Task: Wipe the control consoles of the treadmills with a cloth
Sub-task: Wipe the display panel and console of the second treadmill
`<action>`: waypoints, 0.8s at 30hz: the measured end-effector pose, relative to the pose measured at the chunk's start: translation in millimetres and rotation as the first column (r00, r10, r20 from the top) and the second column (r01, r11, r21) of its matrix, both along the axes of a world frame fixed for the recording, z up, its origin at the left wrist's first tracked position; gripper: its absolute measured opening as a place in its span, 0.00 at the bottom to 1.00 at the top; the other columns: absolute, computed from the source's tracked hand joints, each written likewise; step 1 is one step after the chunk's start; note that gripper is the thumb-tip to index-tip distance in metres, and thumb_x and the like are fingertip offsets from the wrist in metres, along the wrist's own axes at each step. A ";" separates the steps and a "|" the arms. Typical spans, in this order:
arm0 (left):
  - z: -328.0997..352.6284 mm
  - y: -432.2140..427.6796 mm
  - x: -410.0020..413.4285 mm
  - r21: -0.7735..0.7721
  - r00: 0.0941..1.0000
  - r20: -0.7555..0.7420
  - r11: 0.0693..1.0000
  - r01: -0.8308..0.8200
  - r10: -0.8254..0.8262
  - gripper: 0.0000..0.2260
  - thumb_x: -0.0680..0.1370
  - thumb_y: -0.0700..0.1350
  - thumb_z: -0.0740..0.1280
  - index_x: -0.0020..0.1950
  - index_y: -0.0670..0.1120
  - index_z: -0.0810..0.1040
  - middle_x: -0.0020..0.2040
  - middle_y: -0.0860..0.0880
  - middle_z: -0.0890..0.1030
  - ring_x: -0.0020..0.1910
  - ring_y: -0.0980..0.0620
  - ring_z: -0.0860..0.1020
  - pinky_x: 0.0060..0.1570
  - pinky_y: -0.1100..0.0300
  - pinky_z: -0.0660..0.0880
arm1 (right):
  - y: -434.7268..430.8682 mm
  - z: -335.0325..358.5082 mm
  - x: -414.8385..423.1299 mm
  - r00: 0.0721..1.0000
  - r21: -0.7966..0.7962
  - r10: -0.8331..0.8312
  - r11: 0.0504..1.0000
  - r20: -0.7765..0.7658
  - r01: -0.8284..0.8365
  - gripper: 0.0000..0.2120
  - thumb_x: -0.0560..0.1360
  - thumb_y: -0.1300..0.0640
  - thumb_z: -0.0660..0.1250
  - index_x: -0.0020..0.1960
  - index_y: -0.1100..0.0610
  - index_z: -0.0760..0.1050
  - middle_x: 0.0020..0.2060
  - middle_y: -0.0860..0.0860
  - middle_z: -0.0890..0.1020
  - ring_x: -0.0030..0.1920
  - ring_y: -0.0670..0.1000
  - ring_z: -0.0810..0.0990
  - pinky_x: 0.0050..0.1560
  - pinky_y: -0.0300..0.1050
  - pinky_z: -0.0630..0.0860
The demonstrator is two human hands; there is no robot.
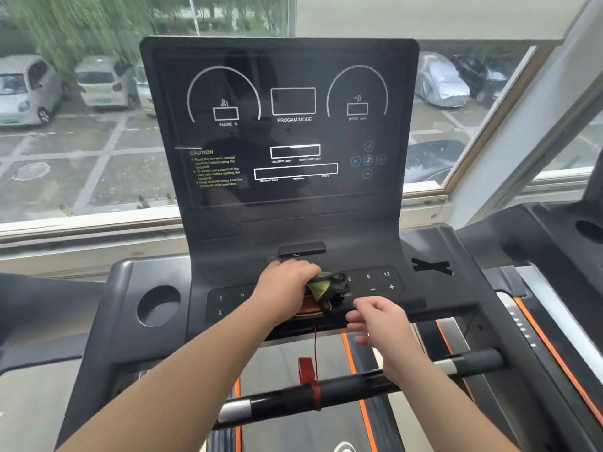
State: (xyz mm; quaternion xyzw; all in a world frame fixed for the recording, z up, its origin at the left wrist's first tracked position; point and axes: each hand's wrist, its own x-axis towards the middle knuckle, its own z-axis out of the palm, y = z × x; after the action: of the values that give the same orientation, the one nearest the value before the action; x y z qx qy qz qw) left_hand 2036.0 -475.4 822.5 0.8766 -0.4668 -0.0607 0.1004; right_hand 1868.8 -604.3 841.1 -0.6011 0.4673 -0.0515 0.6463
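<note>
Left hand (287, 283), mine: grips crumpled grey-and-yellow cloth (326, 285) on black treadmill console (293, 223).
Right hand (381, 324): hovers alongside, fingers loosely curled, empty.

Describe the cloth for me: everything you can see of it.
The cloth is bunched up, dark grey with a yellow-green patch, soft-looking fabric. It lies on the console's button panel, at its middle, partly over a red part below. The left hand grips its left side; the right hand is close but apart.
</note>
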 end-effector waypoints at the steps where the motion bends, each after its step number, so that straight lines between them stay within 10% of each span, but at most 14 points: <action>1: -1.9 10.4 1.6 -0.022 0.999 -0.001 0.999 -0.035 0.035 0.16 0.78 0.38 0.64 0.61 0.55 0.76 0.58 0.55 0.81 0.61 0.48 0.77 0.57 0.51 0.71 | 3.8 -2.1 5.4 1.000 0.004 0.012 1.000 0.001 -0.012 0.07 0.83 0.57 0.66 0.54 0.58 0.81 0.45 0.57 0.87 0.43 0.53 0.85 0.39 0.45 0.81; 8: 3.7 98.2 3.9 -0.052 0.937 -0.085 0.938 -0.343 0.338 0.14 0.82 0.43 0.64 0.65 0.57 0.76 0.61 0.55 0.81 0.60 0.50 0.77 0.61 0.51 0.74 | 52.2 -12.4 32.9 0.991 0.074 0.129 0.989 -0.029 -0.127 0.08 0.83 0.57 0.65 0.54 0.58 0.81 0.44 0.57 0.88 0.44 0.55 0.87 0.40 0.47 0.84; 15: 13.7 166.3 -35.0 0.008 0.715 -0.382 0.775 -0.632 0.586 0.14 0.75 0.39 0.63 0.53 0.57 0.76 0.44 0.54 0.81 0.42 0.48 0.79 0.38 0.54 0.77 | 99.4 -5.5 38.6 0.985 0.113 0.172 0.979 -0.012 -0.170 0.07 0.82 0.56 0.66 0.55 0.59 0.81 0.44 0.57 0.88 0.44 0.55 0.86 0.38 0.46 0.82; 19: 10.4 173.6 -74.6 -0.027 0.440 -0.799 0.707 -0.707 0.409 0.06 0.75 0.41 0.69 0.48 0.52 0.82 0.42 0.48 0.85 0.47 0.44 0.84 0.49 0.45 0.82 | 111.4 -5.5 27.2 0.991 0.088 0.134 0.987 0.001 -0.134 0.07 0.83 0.56 0.66 0.55 0.58 0.80 0.49 0.59 0.87 0.45 0.53 0.84 0.44 0.50 0.83; 24: 32.6 143.7 -104.6 -0.003 0.123 -0.982 0.640 -0.768 0.142 0.04 0.78 0.46 0.71 0.51 0.52 0.84 0.49 0.43 0.86 0.51 0.42 0.84 0.47 0.48 0.80 | 109.3 4.1 -12.6 0.994 0.141 0.106 0.984 0.008 -0.106 0.13 0.82 0.46 0.68 0.59 0.54 0.82 0.51 0.55 0.88 0.52 0.53 0.85 0.53 0.55 0.84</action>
State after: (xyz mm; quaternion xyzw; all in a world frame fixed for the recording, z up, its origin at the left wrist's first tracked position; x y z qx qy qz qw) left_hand 1931.3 -331.7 855.1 0.7020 0.0011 -0.3884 0.5970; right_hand 1856.2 -494.9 845.1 -0.5779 0.4372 0.0160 0.6890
